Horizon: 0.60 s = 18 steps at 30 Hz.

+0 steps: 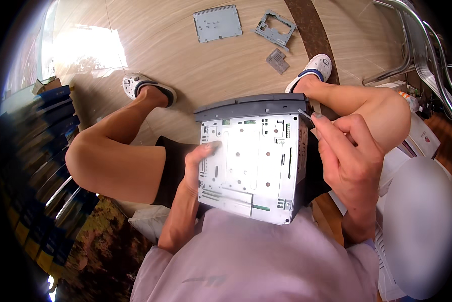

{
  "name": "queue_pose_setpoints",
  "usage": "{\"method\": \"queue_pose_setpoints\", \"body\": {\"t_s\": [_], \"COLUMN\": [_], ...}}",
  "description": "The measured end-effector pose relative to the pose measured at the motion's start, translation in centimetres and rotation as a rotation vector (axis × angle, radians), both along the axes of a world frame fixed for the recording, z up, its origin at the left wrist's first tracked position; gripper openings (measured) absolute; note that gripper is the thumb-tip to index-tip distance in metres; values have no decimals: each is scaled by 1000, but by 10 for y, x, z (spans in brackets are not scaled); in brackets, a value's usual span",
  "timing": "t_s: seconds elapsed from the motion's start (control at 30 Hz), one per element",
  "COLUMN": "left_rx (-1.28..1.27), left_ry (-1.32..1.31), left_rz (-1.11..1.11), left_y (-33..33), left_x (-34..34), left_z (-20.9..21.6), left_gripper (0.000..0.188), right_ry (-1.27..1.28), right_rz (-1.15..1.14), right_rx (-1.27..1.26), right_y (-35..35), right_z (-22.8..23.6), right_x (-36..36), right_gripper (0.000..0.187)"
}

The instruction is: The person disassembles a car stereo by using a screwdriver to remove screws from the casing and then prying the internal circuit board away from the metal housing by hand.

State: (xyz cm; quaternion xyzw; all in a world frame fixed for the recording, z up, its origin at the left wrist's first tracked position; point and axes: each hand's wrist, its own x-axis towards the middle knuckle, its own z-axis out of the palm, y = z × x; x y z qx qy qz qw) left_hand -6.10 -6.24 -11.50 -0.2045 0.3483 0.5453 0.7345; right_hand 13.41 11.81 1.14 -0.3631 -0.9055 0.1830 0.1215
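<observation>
A silver metal-cased electronic unit, which looks like a car stereo, rests across my lap. Its dark grey front panel points away from me, and the holed metal side is turned up. My left hand grips the left edge, thumb lying on the metal face and the other fingers hidden underneath. At the far right corner, my right hand pinches a thin metal tool whose tip meets the end of the grey panel. Too little of the tool shows to tell its exact kind.
On the tiled floor ahead lie a flat metal cover with small screws on it, a metal bracket frame and a small perforated plate. Blue boxes are stacked at left. Chrome chair legs stand at right, above a white rounded object.
</observation>
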Motion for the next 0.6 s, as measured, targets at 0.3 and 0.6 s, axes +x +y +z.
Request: {"method": "queue_pose_setpoints", "body": {"t_s": [0.3, 0.6], "left_rx": [6, 25], "left_ry": [-21, 16], "left_rz": [-11, -49], "left_y": [-2, -2], "left_x": [1, 0], "left_z": [8, 8], "left_gripper": [81, 86], "right_ry": [-77, -47], "right_rz": [12, -4], "right_rx": [-38, -61], "right_y": [-5, -5], "right_z": [8, 7], "right_x": [6, 8], "right_gripper": [31, 31]}}
